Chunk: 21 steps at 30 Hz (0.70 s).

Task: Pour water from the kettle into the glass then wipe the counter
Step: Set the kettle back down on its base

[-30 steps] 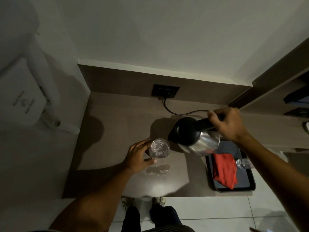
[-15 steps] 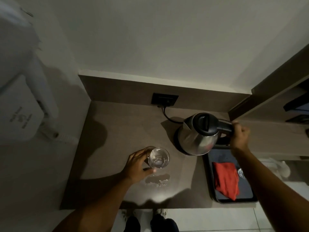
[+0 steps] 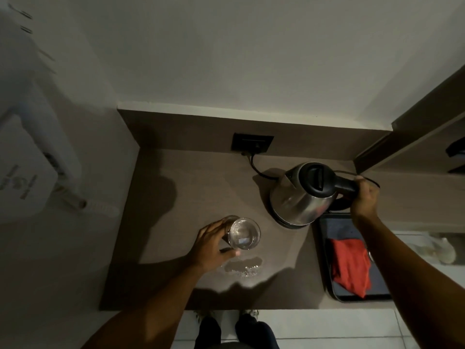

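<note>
The glass (image 3: 245,233) is clasped by the left hand (image 3: 210,245) on the counter (image 3: 191,197); a puddle (image 3: 243,266) lies just below this grasp. The kettle (image 3: 300,197), upright on the counter, is gripped at its handle by the right hand (image 3: 364,199). A red cloth (image 3: 350,265) lies on the tray (image 3: 324,260) below that grip.

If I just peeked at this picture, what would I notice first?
Probably the shiny silver kettle standing at the back right of the brown counter, with the right hand on its black handle. Next, the bright red cloth lying in the dark tray on the right. Then the glass held by the left hand, with a little puddle just in front of it.
</note>
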{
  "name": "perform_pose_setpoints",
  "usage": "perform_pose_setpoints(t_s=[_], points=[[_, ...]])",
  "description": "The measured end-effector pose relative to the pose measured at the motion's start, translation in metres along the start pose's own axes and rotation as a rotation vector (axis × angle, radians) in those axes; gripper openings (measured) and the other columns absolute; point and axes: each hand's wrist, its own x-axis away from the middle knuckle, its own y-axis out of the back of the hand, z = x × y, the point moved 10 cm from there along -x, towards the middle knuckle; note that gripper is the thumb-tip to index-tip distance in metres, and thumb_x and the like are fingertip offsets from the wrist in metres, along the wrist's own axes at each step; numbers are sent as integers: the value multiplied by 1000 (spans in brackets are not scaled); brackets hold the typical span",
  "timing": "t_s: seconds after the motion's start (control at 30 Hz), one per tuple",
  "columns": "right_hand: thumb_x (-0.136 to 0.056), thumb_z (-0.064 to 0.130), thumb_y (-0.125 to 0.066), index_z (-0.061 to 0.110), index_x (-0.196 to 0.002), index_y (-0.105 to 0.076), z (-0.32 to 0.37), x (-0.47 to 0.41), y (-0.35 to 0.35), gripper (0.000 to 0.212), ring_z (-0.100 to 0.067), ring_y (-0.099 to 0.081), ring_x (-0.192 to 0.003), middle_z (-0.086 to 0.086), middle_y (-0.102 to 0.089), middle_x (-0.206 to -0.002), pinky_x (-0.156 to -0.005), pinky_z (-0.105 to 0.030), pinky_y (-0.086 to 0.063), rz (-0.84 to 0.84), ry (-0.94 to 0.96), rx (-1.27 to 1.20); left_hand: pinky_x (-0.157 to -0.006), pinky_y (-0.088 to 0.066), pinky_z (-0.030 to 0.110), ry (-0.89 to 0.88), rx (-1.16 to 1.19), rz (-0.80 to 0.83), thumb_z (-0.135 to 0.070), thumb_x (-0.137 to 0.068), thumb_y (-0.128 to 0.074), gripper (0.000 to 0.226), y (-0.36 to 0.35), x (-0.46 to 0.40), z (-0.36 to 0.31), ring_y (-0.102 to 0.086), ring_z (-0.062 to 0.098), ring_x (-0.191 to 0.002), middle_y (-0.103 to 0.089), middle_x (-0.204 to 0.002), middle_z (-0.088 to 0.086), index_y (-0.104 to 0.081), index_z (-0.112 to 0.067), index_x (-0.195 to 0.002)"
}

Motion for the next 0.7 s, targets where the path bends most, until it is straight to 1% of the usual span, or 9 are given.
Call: perform_pose_setpoints(t_s=[0.03, 0.1, 0.2, 0.27, 0.33, 0.43, 0.5, 0.6, 0.7], points=[[-89, 36, -45, 20, -62, -61, -2, -2, 3, 35, -17, -58, -58, 8, -60, -56, -58, -33, -48, 8, -2, 1, -118, -28, 40, 8, -2, 6, -71, -64, -67, 88, -1, 0, 0, -34, 17, -143, -43, -151, -14, -38, -45, -143], [-86, 36, -46, 23, -57, -67, -7, -3, 9, 38, -12, -60, -53, 8, -62, -53, -52, -26, -50, 22, -7, -12, -118, -29, 43, 14, -2, 12, -71, -64, -67, 88, -1, 0, 1, -33, 17, -143, -43, -152, -13, -37, -46, -143], [-85, 41, -46, 24, -60, -67, -12, -1, 12, 37, -15, -59, -58, 8, -64, -56, -57, -32, -48, 28, -21, -3, -118, -29, 43, 3, 1, -3, -70, -64, -68, 87, 2, 1, -2, -35, 18, -142, -45, -150, -10, -40, -44, -142], [-88, 45, -44, 23, -63, -62, -10, 1, 12, 38, -9, -59, -58, 10, -64, -57, -57, -27, -48, 28, -10, 33, -117, -34, 46, -14, -1, -9, -66, -65, -72, 85, 3, 2, -5, -39, 19, -140, -48, -148, -8, -44, -39, -141], [-94, 50, -37, 23, -69, -57, -3, 6, 12, 42, -1, -58, -56, 11, -64, -58, -54, -18, -47, 25, 26, 106, -114, -37, 48, -31, 3, -17, -63, -66, -75, 84, 5, 1, -8, -43, 19, -138, -51, -147, -7, -48, -35, -141], [-97, 62, -25, 23, -69, -57, 11, 11, 16, 58, 6, -60, -60, 7, -61, -66, -56, -14, -45, -23, 80, 301, -112, -39, 48, -44, 8, -23, -61, -67, -77, 82, 6, 1, -10, -45, 20, -136, -53, -145, -7, -49, -35, -140], [-95, 68, -23, 20, -71, -59, 17, 11, 18, 64, 7, -60, -62, 7, -60, -69, -55, -16, -42, -42, 80, 401, -112, -40, 48, -51, 19, -21, -61, -67, -78, 83, 7, 2, -11, -45, 21, -138, -53, -145, -6, -50, -33, -140], [-92, 71, -27, 19, -97, -57, 25, 19, 20, 61, -4, -58, -76, 9, -60, -83, -63, -19, -38, -66, 85, 440, -109, -43, 49, -61, 57, -30, -56, -66, -82, 84, 10, 2, -15, -49, 22, -135, -55, -144, -4, -52, -30, -140], [-92, 71, -33, 17, -130, -47, 17, 43, 30, 67, -14, -56, -104, -4, -59, -122, -77, -16, -40, -127, 99, 402, -107, -45, 49, -72, 59, -50, -52, -66, -83, 84, 14, 4, -19, -52, 21, -131, -56, -142, -5, -52, -30, -141]])
